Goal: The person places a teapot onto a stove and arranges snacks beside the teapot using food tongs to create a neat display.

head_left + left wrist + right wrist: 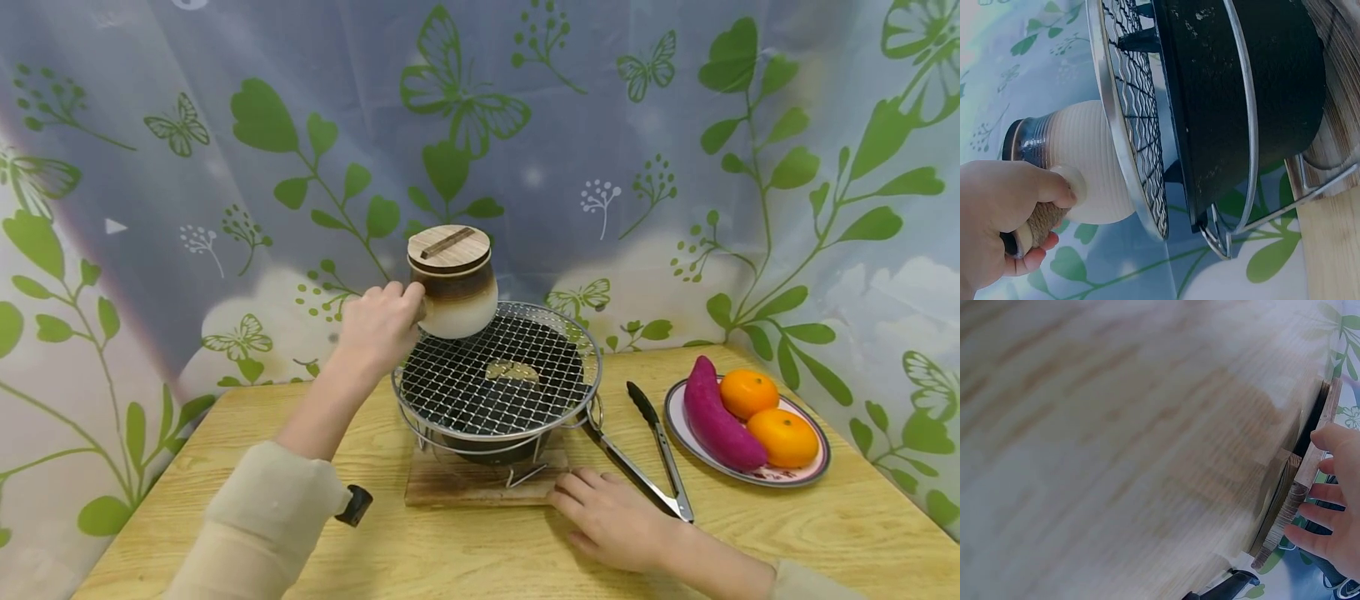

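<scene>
My left hand (382, 325) grips the side handle of a round brown-and-cream ceramic pot (461, 308) with a flat wooden lid (448, 247). In the left wrist view, twine (1045, 223) wraps the handle, and the thumb lies along it by the pot's body. The pot is at the back left of a round wire grill mesh (480, 392), its base overlapping the mesh in the head view. Under the mesh sits a black stove bowl (491, 448) in a wire stand. My right hand (615, 517), fingers loosely extended, rests at the front right corner of the wooden board (450, 492) beneath the stove.
Metal tongs with black tips (663, 458) lie right of the stove. Beyond them a plate (816, 477) bears a purple sweet potato (716, 417) and two orange fruits (783, 437). A patterned cloth (525, 183) hangs behind the wooden table (360, 450).
</scene>
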### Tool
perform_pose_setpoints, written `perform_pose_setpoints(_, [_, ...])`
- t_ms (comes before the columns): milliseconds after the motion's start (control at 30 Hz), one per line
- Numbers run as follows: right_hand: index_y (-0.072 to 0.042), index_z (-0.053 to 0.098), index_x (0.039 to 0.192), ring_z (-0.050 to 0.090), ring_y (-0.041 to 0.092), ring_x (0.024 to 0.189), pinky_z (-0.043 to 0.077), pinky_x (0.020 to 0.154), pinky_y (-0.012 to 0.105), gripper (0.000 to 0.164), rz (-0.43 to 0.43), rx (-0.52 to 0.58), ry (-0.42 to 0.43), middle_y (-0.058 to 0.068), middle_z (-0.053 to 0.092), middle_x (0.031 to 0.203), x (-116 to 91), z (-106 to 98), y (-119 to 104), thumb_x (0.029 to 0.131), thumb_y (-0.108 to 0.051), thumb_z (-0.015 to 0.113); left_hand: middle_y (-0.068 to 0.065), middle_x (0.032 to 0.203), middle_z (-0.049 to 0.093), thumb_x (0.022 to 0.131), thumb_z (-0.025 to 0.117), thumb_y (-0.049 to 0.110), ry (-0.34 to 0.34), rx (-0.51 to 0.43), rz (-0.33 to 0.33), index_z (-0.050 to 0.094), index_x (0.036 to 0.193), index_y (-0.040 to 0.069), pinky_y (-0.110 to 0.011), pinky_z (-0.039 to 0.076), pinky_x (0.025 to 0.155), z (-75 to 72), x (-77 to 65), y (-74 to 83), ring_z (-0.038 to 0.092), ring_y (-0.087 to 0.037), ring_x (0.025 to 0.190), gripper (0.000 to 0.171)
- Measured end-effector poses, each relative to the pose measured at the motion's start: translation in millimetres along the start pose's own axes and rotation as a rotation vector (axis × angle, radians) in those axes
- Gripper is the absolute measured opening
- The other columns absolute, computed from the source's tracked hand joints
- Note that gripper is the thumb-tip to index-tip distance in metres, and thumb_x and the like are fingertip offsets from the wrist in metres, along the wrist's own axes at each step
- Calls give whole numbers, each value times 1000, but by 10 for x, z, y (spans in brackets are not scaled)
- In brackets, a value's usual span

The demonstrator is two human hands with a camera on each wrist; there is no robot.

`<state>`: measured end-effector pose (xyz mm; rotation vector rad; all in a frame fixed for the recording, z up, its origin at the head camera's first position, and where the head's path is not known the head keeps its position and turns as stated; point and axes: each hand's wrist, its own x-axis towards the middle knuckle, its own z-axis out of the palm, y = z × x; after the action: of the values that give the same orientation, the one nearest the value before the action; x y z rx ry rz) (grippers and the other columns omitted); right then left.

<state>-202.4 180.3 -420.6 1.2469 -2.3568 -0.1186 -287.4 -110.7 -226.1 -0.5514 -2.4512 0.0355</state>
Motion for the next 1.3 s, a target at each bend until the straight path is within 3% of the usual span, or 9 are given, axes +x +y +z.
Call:
perform_pose_setpoints(533, [-12,58,118,53,21,101,50,80,36,50,2,8,-20,3,54,111,9,-8,10,74,-33,72,-11,72,52,79,57,1,24,-46,23,52,87,6,-42,43,46,119,89,46,48,-31,57,10])
perform_pose_setpoints(733, [-12,58,118,53,20,101,50,79,36,50,3,12,-21,3,54,112,2,-17,6,75,-33,72,-11,75,53,82,57,5,-15,-43,20,52,90,6,-43,44,48,159,101,50,50,-31,60,9])
perform_pose_setpoints(1300, [-12,58,117,54,21,99,50,78,36,51,-13,-1,4,3,54,110,-17,5,5,73,-34,73,-12,75,53,76,55,-1,-12,-41,34,52,92,5,-43,45,49,236,84,81,50,-32,61,17])
